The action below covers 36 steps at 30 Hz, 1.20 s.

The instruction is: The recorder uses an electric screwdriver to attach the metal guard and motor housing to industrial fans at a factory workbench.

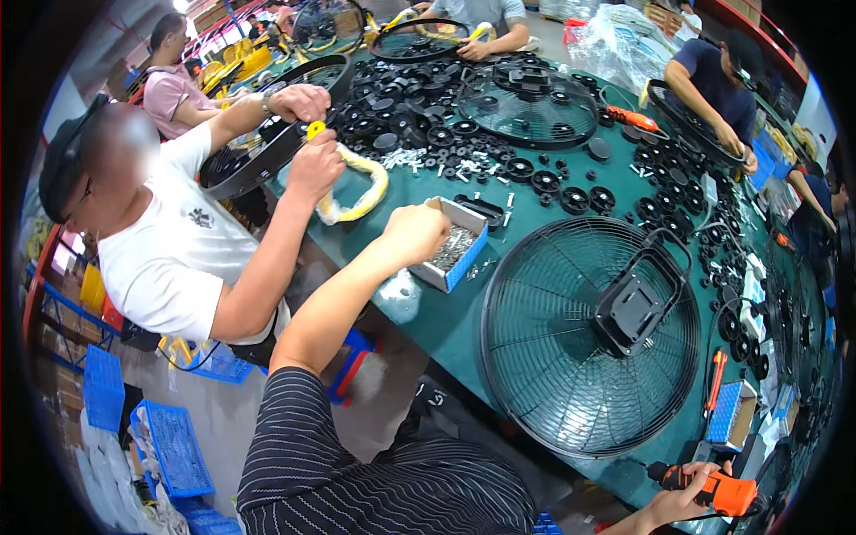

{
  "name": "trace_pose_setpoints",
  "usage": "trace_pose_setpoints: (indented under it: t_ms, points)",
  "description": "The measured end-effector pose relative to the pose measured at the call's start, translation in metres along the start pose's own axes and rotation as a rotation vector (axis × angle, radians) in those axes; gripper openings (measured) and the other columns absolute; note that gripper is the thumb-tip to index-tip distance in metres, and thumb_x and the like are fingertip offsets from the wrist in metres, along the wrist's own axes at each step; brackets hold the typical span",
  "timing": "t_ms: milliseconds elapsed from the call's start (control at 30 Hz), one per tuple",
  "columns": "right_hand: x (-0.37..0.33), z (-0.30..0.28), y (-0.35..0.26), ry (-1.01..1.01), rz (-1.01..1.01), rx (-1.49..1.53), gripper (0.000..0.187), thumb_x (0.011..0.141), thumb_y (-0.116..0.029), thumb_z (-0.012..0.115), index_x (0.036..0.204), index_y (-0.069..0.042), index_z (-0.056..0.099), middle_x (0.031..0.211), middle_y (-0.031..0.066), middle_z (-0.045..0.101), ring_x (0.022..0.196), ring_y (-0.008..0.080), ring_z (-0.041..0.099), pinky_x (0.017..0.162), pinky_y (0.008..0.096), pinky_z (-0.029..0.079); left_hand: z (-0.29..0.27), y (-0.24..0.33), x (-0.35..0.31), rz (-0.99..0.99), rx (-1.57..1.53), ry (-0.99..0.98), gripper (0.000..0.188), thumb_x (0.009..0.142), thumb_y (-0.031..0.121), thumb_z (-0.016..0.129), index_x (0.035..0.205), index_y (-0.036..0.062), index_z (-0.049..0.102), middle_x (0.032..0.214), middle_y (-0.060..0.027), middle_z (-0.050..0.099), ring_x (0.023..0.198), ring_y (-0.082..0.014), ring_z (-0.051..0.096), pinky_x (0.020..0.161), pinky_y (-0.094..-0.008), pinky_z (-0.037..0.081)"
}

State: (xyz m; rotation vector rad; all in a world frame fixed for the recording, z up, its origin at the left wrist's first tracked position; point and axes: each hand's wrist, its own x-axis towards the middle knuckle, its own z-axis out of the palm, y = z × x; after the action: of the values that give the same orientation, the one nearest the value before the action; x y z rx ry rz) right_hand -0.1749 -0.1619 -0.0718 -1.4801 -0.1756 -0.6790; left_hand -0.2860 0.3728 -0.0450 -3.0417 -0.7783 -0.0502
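My left hand (417, 234) reaches over the near left corner of a small blue-and-white cardboard box (470, 259) of loose screws (456, 247). Its fingers are curled together at the box's rim, and whatever they pinch is hidden. At the lower right, my right hand (682, 504) is wrapped around an orange and black power screwdriver (718, 492), its bit pointing left toward the table edge. Between my hands lies a large round black fan guard (553, 357), flat on the table. A black motor housing with a bracket (631, 312) sits on it.
A green table (428, 321) carries heaps of black knobs and round parts (401, 98). Another fan guard (526, 107) lies farther back. At left, a co-worker in white (178, 259) handles a yellow hose (366, 192). Another box of screws (733, 415) stands right.
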Motion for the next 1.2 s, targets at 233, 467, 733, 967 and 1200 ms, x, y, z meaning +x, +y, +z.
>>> trace_pose_setpoints:
  t_ms: [233, 467, 733, 967, 1200]
  points:
    - [-0.002, 0.024, -0.065, 0.172, -0.026, 0.463, 0.022, 0.085, -0.002, 0.058, 0.105, 0.002, 0.052, 0.077, 0.0111, 0.055, 0.057, 0.0189, 0.052, 0.05, 0.029, 0.044, -0.003, 0.087, -0.08, 0.17, -1.733, -0.338, 0.01, 0.085, 0.005, 0.07, 0.091, 0.0006, 0.064, 0.087, -0.0134, 0.068, 0.065, -0.0154, 0.065, 0.054, -0.0257, 0.05]
    - [-0.023, 0.04, -0.111, -0.201, 0.224, 1.051, 0.045, 0.09, -0.014, 0.062, 0.125, 0.004, 0.04, 0.08, 0.0053, 0.05, 0.055, 0.0137, 0.052, 0.049, 0.0284, 0.047, 0.033, 0.196, -0.166, 0.37, -2.013, -0.969, 0.009, 0.088, -0.007, 0.064, 0.097, -0.0062, 0.064, 0.089, -0.0195, 0.068, 0.066, -0.0169, 0.065, 0.056, -0.0254, 0.053]
    - [-0.049, 0.029, -0.107, -0.249, 0.227, 0.895, 0.051, 0.091, -0.016, 0.061, 0.133, -0.002, 0.036, 0.082, 0.0048, 0.052, 0.057, 0.0138, 0.057, 0.05, 0.0281, 0.051, 0.057, 0.221, -0.164, 0.603, -2.017, -0.963, 0.008, 0.089, -0.001, 0.066, 0.094, -0.0063, 0.067, 0.088, -0.02, 0.071, 0.064, -0.0154, 0.066, 0.053, -0.0248, 0.053]
    - [-0.049, 0.013, -0.107, -0.275, 0.242, 0.943, 0.046, 0.093, -0.014, 0.057, 0.133, -0.005, 0.038, 0.082, 0.0068, 0.052, 0.059, 0.0176, 0.057, 0.054, 0.0351, 0.049, 0.055, 0.24, -0.165, 0.595, -1.952, -1.014, 0.014, 0.094, 0.001, 0.055, 0.099, -0.0072, 0.065, 0.086, -0.0221, 0.07, 0.06, -0.0165, 0.066, 0.049, -0.0262, 0.051]
    - [-0.061, 0.013, -0.106, -0.222, 0.096, 0.864, 0.048, 0.087, -0.006, 0.059, 0.13, -0.003, 0.038, 0.08, 0.012, 0.054, 0.058, 0.0196, 0.056, 0.056, 0.0351, 0.048, 0.062, 0.259, -0.19, -0.055, -2.095, -1.172, 0.023, 0.1, 0.021, 0.056, 0.093, -0.0007, 0.062, 0.072, -0.0157, 0.064, 0.049, -0.0166, 0.054, 0.042, -0.0255, 0.041]
